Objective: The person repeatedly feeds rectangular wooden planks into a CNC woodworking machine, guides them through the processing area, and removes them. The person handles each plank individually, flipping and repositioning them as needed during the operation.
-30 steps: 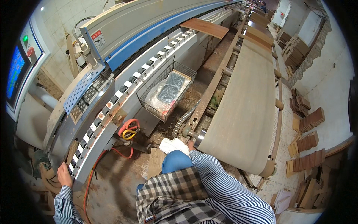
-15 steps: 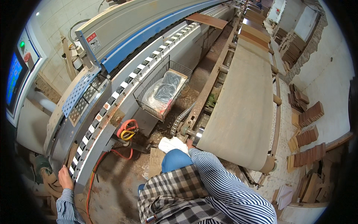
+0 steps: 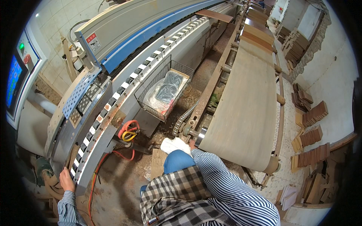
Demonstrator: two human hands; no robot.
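My left hand [image 3: 66, 180] rests against the near end of the roller track [image 3: 93, 130], a rail lined with black and white pads, its fingers stretched along the edge with nothing seen in them. Low at the near corner of the belt conveyor [image 3: 241, 109] is my right hand [image 3: 192, 144], beside the roller's end and a white cloth [image 3: 175, 145]. The sleeve covers most of that hand, so its fingers are hidden. Far up the track lies a brown board [image 3: 215, 15], sticking out toward the conveyor. More brown boards [image 3: 257, 37] lie on the belt's far part.
A wire basket [image 3: 152, 109] with plastic-wrapped contents hangs beside the track. Red and yellow hoses [image 3: 129, 130] coil below it. On the left stands a control panel [image 3: 15, 83] with a lit screen. Stacked wooden pieces [image 3: 311, 135] line the right wall.
The brown board on the track has moved farther away, and the padded track has shifted along with it. Both my hands stay nearly where they were.
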